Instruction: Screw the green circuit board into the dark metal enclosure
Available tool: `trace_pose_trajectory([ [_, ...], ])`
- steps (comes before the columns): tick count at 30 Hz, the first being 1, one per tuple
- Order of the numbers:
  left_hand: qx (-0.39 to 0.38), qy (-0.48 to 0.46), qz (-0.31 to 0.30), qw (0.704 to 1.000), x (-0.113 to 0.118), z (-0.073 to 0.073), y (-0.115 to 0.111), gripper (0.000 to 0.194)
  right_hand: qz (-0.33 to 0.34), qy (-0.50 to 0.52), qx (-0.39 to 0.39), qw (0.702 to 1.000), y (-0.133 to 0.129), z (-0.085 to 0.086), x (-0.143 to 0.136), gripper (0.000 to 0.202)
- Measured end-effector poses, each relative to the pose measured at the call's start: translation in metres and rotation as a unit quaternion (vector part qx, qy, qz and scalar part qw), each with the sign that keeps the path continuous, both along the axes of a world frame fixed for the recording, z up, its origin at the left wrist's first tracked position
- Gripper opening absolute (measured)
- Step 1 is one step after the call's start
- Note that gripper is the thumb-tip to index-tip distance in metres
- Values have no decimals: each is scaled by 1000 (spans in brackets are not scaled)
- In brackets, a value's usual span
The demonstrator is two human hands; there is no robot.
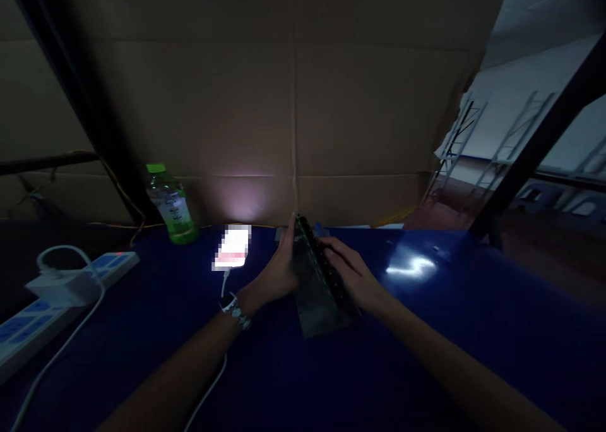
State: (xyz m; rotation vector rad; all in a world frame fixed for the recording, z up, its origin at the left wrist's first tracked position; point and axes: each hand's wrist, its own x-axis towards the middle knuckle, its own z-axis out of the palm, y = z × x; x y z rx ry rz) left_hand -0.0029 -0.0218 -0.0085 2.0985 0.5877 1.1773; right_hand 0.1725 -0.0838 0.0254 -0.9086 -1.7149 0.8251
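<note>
In the middle of the head view is a long, dark, flat-sided thing (pixel 322 302) with a row of small pale marks along one edge; its exact kind cannot be made out in the dim light. It is tilted on the blue table. My left hand (pixel 283 264) presses along its left side, thumb or finger pointing up near the far end, and a silver watch is on that wrist. On the other side my right hand (pixel 353 277) grips it with bent fingers over the edge. Fingertips of both hands are partly hidden.
A lit phone (pixel 231 247) with a white cable (pixel 224 283) lies left of my hands. Behind it stands a green-capped bottle (pixel 173 208). A power strip (pixel 28 324) with a plugged-in adapter is at far left. A cardboard wall (pixel 293 103) closes off the back of the blue table (pixel 426 331).
</note>
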Motion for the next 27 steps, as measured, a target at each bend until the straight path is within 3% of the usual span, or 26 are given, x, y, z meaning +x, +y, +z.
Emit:
trace_pose_trajectory([
  [4,101,36,68,992,-4,10,2,110,-17,-25,-8,1000,-3,6,4,25],
  [9,111,44,104,987,-16,20,6,107,-78,-114,58,989,3,7,18,23],
  [13,124,20,111,986,-21,26,7,105,-80,-141,71,984,9,9,29,27],
  [21,98,-16,94,991,-22,35,4,99,79,-61,-105,989,9,15,37,23],
  [27,75,-16,69,995,-20,34,1,63,110,-3,-185,977,13,7,38,24],
])
